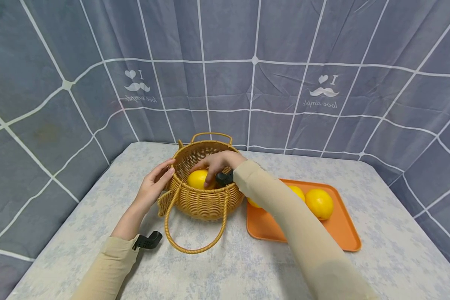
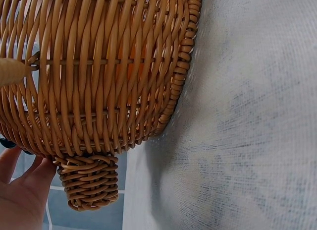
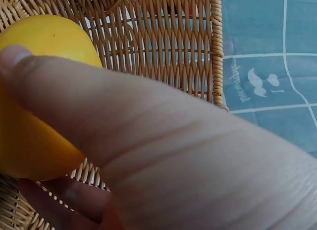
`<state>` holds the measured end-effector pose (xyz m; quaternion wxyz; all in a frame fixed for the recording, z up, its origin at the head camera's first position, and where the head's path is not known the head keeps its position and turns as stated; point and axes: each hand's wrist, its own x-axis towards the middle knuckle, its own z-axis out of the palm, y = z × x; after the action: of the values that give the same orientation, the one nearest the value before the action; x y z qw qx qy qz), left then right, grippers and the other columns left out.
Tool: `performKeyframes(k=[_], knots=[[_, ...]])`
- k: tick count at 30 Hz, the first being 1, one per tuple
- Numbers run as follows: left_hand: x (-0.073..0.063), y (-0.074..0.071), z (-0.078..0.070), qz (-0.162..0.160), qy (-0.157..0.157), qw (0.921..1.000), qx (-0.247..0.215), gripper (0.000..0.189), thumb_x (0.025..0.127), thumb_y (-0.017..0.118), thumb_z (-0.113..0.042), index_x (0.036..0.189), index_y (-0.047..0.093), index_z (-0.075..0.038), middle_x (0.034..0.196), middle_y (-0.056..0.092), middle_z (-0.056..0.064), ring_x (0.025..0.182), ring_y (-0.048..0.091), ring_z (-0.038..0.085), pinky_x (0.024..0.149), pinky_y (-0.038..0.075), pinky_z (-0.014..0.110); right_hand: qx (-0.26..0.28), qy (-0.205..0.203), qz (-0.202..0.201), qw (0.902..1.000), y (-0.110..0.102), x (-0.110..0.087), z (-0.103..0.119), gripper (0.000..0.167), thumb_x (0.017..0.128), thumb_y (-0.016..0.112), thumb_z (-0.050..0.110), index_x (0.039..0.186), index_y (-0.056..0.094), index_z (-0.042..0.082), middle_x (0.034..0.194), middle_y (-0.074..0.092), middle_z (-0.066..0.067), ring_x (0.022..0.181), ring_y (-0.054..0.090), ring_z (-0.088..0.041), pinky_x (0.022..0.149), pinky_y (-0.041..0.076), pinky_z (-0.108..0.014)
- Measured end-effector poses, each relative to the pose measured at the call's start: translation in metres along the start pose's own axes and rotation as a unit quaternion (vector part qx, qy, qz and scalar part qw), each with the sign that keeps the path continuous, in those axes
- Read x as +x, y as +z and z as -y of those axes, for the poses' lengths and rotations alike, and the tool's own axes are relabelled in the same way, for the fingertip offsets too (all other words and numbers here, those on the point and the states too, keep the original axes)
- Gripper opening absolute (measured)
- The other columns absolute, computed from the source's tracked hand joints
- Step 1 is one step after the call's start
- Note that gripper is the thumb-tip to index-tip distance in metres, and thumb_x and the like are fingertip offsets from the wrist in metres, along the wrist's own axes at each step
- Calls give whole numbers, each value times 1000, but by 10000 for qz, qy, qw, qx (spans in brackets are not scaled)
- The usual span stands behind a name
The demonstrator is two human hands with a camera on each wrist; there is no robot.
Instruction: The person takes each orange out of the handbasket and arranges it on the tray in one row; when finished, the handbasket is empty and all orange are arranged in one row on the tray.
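Observation:
A tan wicker basket stands on the table, one looped handle hanging down its front and the other upright behind. Inside it, my right hand grips a round yellow fruit. The right wrist view shows the thumb across that fruit's smooth skin, with other fingers partly hidden beneath. My left hand touches the basket's left side near the rim, fingers fairly straight. Seen from the left wrist, its fingertips lie against the weave beside a stubby woven projection.
To the basket's right, an orange tray holds several yellow fruits, partly covered by my right forearm. A pale patterned cloth covers the table. Behind hangs a grey-blue curtain with white lines.

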<state>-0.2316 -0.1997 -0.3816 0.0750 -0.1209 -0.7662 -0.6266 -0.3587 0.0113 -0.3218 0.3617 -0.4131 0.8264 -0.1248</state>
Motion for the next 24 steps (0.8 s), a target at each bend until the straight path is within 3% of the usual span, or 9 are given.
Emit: performKeyframes(k=[8, 14, 21, 24], knots=[[-1, 0, -1, 33, -64, 10000, 47, 49, 99, 49, -32, 142, 42, -11, 148, 34, 3, 134, 33, 21, 100, 37, 20, 176, 204, 212, 9994, 0, 0, 0, 78, 82, 73, 16, 147, 31, 18, 139, 36, -8, 115, 42, -20, 88, 44, -26], [0, 0, 0, 12, 39, 10000, -1, 48, 99, 49, -29, 141, 43, -8, 149, 33, 5, 136, 30, 23, 99, 35, 15, 76, 357, 148, 9992, -2, -2, 1, 72, 80, 76, 19, 141, 37, 21, 133, 40, -8, 113, 43, -20, 86, 45, -27], [-1, -1, -2, 45, 35, 10000, -11, 47, 99, 49, -27, 142, 42, -8, 150, 31, 5, 137, 27, 24, 109, 29, 43, 143, 271, -312, 9990, -3, -6, 0, 73, 79, 76, 18, 141, 38, 22, 130, 43, -5, 110, 46, -18, 87, 44, -27], [-1, -2, -2, 72, 41, 10000, -31, 46, 99, 49, -27, 142, 42, -8, 150, 30, 5, 137, 28, 24, 109, 29, 44, 321, 109, -577, 9978, -4, -9, 1, 72, 79, 76, 19, 140, 38, 22, 131, 43, -6, 110, 47, -18, 86, 44, -27]])
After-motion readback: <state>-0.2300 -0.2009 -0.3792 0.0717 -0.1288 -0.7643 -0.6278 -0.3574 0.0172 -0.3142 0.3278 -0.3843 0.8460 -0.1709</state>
